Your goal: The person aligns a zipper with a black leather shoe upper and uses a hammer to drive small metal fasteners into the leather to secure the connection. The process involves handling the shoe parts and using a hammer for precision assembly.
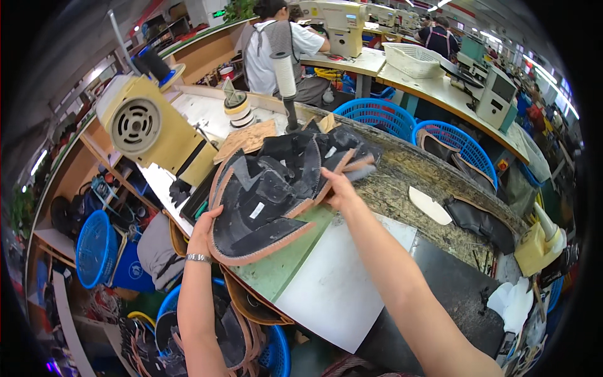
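Observation:
Both hands hold a black shoe upper (248, 217) with a stitched tan-pink edge and a small white label inside. My left hand (203, 231) is closed on its left edge, with a metal bracelet at the wrist. At the upper's right side, my right hand (342, 190) is closed on the edge, close to a strip of the same tan trim. More black upper pieces (326, 141) lie in a heap just behind. Beneath the held upper are a green mat (270, 276) and a white board (339, 283) on the worktable. The fingertips under the upper are hidden.
A cream sewing machine (160, 125) stands at left, a thread cone (284, 75) behind the heap. Blue baskets (377, 113) stand beyond the bench; another below holds black uppers (232, 333). A white insole-shaped piece (429, 205) lies at right. A co-worker (276, 50) sits behind.

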`<move>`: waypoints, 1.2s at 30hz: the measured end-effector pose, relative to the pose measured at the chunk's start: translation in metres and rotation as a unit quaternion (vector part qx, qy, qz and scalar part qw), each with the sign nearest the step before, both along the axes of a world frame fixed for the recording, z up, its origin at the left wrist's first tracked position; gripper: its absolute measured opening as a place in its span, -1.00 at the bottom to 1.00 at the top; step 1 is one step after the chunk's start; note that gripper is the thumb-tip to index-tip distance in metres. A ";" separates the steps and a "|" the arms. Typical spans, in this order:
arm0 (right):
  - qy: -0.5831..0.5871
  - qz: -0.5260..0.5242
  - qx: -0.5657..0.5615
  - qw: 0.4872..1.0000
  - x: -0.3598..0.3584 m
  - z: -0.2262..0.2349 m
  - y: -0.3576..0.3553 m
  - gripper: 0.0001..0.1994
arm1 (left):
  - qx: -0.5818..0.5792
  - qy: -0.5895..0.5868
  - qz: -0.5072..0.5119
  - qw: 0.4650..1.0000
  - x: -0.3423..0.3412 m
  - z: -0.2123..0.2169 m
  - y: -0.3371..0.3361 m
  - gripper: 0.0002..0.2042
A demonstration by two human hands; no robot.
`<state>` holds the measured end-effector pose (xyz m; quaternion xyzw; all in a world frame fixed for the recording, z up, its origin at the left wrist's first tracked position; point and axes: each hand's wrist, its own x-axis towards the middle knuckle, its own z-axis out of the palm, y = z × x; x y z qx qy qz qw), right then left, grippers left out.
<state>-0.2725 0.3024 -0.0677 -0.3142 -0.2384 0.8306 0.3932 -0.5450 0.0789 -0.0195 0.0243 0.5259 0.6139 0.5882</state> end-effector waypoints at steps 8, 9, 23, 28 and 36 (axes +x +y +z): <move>-0.127 -0.134 0.162 0.969 0.026 0.079 -0.022 -0.64 | 0.175 -0.040 -0.023 0.983 0.075 0.088 -0.030 -0.65; -0.124 -0.106 0.164 0.973 0.049 0.097 -0.031 -0.68 | 0.165 -0.032 -0.027 0.985 0.089 0.093 -0.048 -0.65; -0.553 -0.227 0.439 0.671 0.260 0.074 -0.109 -0.81 | 0.252 0.782 -0.180 0.542 0.261 0.082 -0.029 -0.37; -0.284 0.017 0.560 0.778 0.160 0.078 -0.099 -0.79 | 0.275 0.740 -0.424 0.445 0.271 0.080 0.049 -0.67; -0.527 0.215 0.543 0.618 0.131 0.080 -0.126 -0.76 | 0.217 0.758 -0.331 0.518 0.228 0.144 -0.057 -0.85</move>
